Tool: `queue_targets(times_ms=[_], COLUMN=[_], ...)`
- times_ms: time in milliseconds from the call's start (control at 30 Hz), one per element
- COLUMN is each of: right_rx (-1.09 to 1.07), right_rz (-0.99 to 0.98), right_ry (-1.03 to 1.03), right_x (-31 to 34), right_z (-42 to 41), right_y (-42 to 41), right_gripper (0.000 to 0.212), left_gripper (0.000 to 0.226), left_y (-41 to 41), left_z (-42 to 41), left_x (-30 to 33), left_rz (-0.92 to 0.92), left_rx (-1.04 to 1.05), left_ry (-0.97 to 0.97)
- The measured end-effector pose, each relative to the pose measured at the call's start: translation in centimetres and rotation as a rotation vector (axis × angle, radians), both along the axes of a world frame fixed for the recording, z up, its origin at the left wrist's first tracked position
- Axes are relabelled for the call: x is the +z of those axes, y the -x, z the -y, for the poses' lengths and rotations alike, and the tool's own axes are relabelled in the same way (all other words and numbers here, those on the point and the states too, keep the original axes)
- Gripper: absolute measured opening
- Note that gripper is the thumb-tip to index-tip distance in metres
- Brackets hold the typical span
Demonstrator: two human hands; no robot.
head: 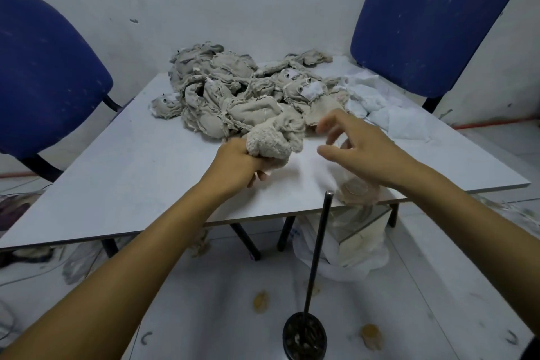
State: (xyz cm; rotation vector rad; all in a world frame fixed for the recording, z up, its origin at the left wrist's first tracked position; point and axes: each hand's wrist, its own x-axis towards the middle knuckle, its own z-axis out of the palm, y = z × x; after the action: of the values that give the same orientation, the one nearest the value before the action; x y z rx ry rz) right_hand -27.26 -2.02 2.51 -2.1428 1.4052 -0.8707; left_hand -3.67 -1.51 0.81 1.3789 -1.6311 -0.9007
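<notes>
Grey table, heap of beige fabric toy skins at its far middle, left hand clamped round fuzzy plush piece at heap's near edge, right hand just beside it, fingers spread, holding nothing.

From the left hand, which grips a fuzzy beige plush piece, bare pale grey tabletop lies open from 7 to 10 o'clock. A heap of frayed beige fabric toy skins blocks 12 o'clock, white fluffy stuffing 2 o'clock, a thin black upright metal rod 4 o'clock.
</notes>
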Motion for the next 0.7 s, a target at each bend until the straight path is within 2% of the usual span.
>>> queue_targets(times_ms=[33,100,167,267,367,533,700], right_rx=[-0.023,-0.043,-0.025,0.037,-0.024,0.041,0.126], right_rz=[-0.060,-0.038,-0.012,0.077,0.029,-0.032,0.043], right_ry=[-0.013,-0.183,-0.242,-0.089,0.111,-0.085,-0.003], right_x=[-0.3,-1.1,-2.1,-2.1,-1.0,-1.5,-1.8], right_z=[0.3,0.5,0.8,1.1,1.4,0.9,1.4], right_y=[0.3,0.3,-0.2,-0.6,0.6,1.9,1.1], right_gripper=[0.022,0.022,0.025,0.023,0.012,0.014,0.017], left_gripper=[0.013,0.021,0.022,0.018,0.010,0.015,0.015], left_y=[0.0,0.2,0.4,0.4,0.2,0.2,0.6], left_z=[0.2,0.5,0.7,0.8,0.8,0.6,0.3], left_x=[-0.1,-0.4,-0.5,-0.6,-0.7,-0.4,-0.1], left_rz=[-0.017,-0.054,-0.062,-0.076,-0.077,-0.059,-0.062], left_rx=[0.010,0.000,-0.036,-0.056,-0.090,-0.171,-0.199], left_ry=[-0.036,-0.097,-0.130,-0.127,-0.157,-0.226,-0.234])
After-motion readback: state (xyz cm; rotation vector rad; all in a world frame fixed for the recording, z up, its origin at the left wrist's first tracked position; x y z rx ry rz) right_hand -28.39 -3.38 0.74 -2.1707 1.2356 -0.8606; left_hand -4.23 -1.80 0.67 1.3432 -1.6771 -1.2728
